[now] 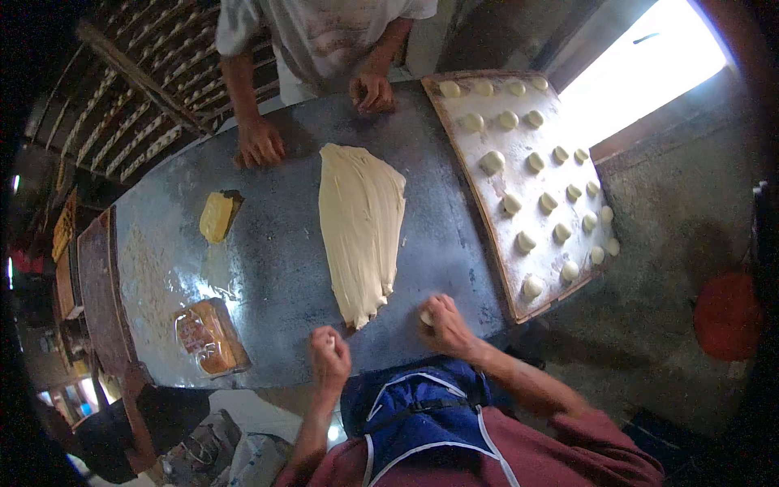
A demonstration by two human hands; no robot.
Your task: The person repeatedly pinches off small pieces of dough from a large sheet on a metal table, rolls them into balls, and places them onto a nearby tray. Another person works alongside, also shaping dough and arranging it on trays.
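A long stretched mass of pale dough (361,227) lies on the grey metal worktop (276,252), with a ragged near end. My left hand (329,357) is curled closed just left of that end, holding a small bit of pale dough (331,343). Right of the same end, my right hand (446,329) is closed over a small dough piece (425,317) on the worktop, mostly hidden by the fingers.
A floured board (475,178) at right bears several dough rounds. A yellow block (216,217) and bagged bread (209,337) lie left. A co-worker's hands (261,142) rest at the far edge. Another person (138,414) is at lower left, a red object (722,316) far right.
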